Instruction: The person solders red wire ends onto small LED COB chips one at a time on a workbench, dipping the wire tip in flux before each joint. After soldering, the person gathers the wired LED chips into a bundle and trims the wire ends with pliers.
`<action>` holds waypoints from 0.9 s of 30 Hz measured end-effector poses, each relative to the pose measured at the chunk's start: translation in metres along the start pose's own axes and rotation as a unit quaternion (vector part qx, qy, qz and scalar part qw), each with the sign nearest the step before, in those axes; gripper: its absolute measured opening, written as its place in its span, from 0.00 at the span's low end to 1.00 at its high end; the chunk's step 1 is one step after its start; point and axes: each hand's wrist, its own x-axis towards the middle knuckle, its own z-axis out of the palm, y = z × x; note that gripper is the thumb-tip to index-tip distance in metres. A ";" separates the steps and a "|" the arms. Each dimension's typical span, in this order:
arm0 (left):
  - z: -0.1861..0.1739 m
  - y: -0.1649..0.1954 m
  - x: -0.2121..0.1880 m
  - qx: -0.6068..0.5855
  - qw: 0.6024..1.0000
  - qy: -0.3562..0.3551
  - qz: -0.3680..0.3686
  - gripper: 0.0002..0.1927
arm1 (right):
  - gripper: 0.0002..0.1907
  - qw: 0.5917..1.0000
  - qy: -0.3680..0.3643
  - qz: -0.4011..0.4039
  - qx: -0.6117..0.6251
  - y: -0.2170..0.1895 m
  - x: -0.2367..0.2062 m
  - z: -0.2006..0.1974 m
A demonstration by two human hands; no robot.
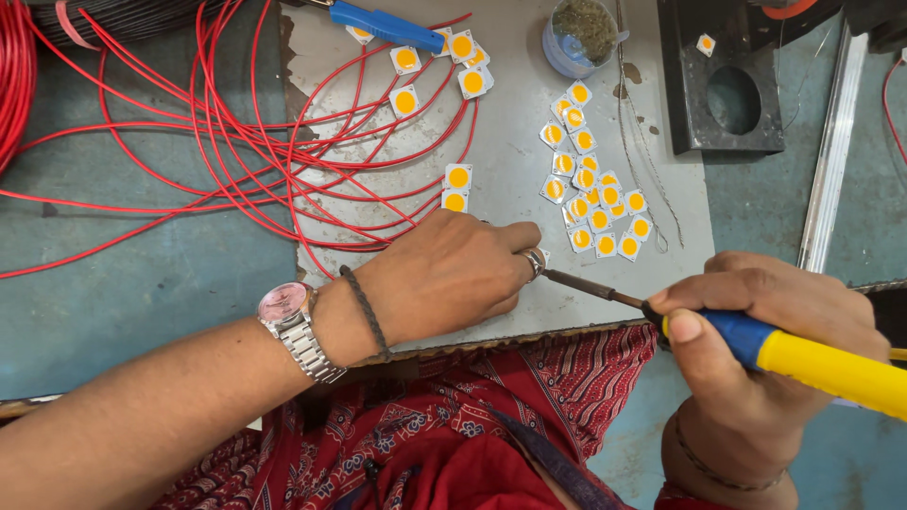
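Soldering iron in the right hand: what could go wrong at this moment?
1. The soldering iron tip points at the left hand, whose fingers hide the spot it works on; a slip could burn them.
2. Red wires loop close by and might be singed.
3. The loose pile of square yellow chips could be knocked aside.

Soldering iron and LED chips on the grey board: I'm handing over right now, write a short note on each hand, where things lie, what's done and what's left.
Right hand grips the soldering iron by its blue and yellow handle, tip pointing under the left hand.
Left hand rests on the grey board, fingers curled over something small; what it is stays hidden.
Done: several LED chips near the top left of the board sit at the ends of the red wires.
Left: a loose pile of chips with no wires, right of the left hand.
Solder wire and a small tub lie beyond the pile.
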 end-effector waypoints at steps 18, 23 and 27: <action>0.002 0.004 0.010 -0.044 0.998 -0.012 -0.048 0.04 | 0.07 0.995 -0.076 -0.045 -0.043 -0.006 0.019 -0.004; -0.002 0.015 0.009 -0.044 0.998 -0.019 -0.049 0.05 | 0.05 0.991 -0.087 -0.064 -0.077 -0.009 0.013 -0.015; -0.004 0.020 0.009 -0.039 0.998 -0.016 -0.041 0.06 | 0.05 0.993 -0.072 -0.062 -0.064 -0.009 0.010 -0.022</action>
